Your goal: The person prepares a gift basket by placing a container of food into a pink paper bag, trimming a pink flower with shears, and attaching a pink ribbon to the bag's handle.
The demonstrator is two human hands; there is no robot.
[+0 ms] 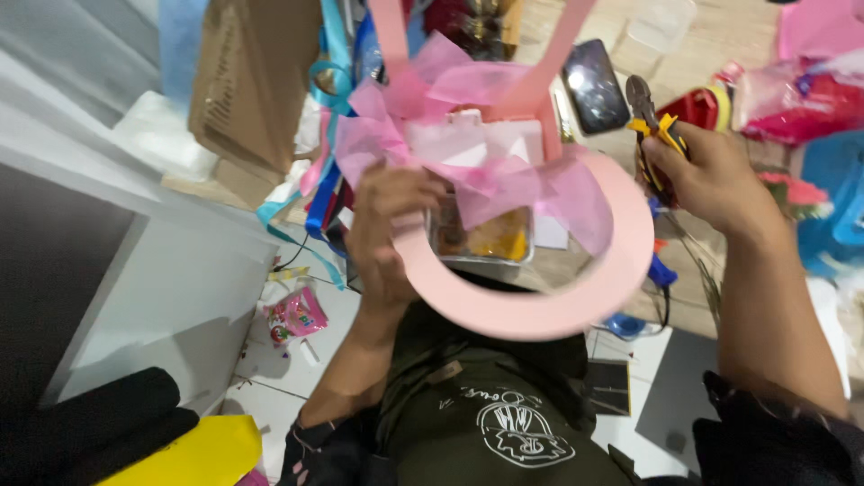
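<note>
My left hand grips the left side of a flat pink ring-shaped board, held up over my lap. Two pink strips rise from the ring toward the top of the view. Sheer pink tissue wrap is bunched inside it around white boxes and a clear pack with orange contents. My right hand is raised to the right of the ring and holds pliers with yellow and red handles, jaws pointing up.
A dark phone lies on the floor beyond the ring. A cardboard box and blue ribbons sit at upper left. A white cabinet stands left. Pink and red packets lie right, a pink snack packet below left.
</note>
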